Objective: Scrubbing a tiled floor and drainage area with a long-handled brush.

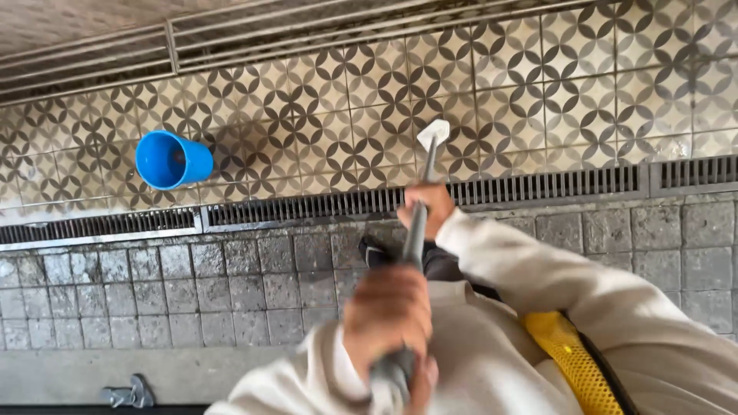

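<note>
Both of my hands grip a long grey pole point(415, 230) that points away from me over the ground. Its white, flat head point(433, 132) rests over the patterned tiles point(538, 92). My right hand point(427, 207), in a cream sleeve, is closed around the pole farther out, just above the drain grate point(307, 206). My left hand point(388, 315) grips the pole's near end, close to my body and blurred. A dark shape, perhaps a shoe point(374, 250), shows under the pole.
A blue bucket point(173, 160) lies on its side on the tiles at the left. A long metal grate runs across the middle, grey paving blocks point(192, 292) below it. A metal latch point(129, 394) sits at bottom left. Yellow mesh point(573, 361) hangs by my right side.
</note>
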